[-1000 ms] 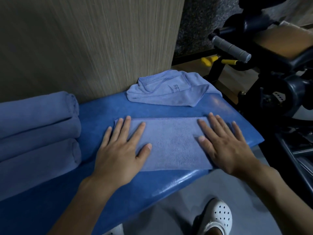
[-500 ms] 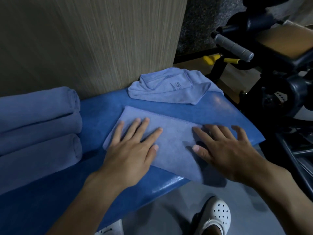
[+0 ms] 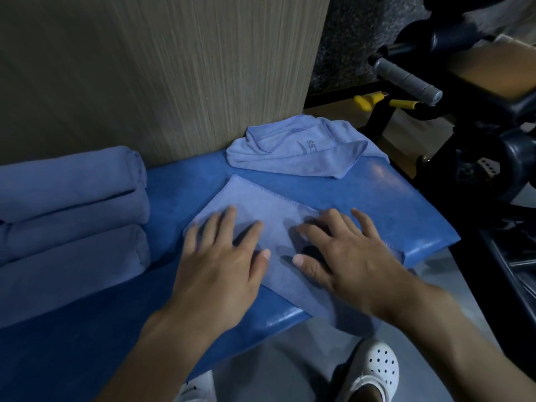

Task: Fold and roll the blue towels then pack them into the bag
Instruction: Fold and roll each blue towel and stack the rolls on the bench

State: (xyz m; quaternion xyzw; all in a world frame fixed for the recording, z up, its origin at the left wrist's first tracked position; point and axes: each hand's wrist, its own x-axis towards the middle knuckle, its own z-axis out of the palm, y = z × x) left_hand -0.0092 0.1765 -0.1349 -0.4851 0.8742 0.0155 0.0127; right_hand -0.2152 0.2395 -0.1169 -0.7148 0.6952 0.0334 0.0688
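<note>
Blue towel, folded [image 3: 261, 204]: it is lying flat on the blue padded bench [image 3: 179, 184], set at a slant. Its far corner is pointing toward the wood-grain wall panel [image 3: 174, 68] and its near end is hanging over the bench's front edge.

Your left hand [image 3: 220, 262] is lying flat on the towel's left half, fingers straight and spread, gripping nothing. Your right hand [image 3: 348, 256] is pressing on the right half, fingers spread and slightly arched, thumb out, also gripping nothing.

Rolled towels [image 3: 72, 210], three: they are sitting stacked at the left end of the bench, apart from the folded one.

Loose towel [image 3: 295, 152], crumpled, printed logo showing: it is sitting at the bench's far end, just beyond the folded towel's far corner.

Change: a second ago the folded towel was lying square with the bench edge. It is now lying turned, and your hands are resting closer together.

White clog [image 3: 374, 369]: it is showing on the floor below the bench.
</note>
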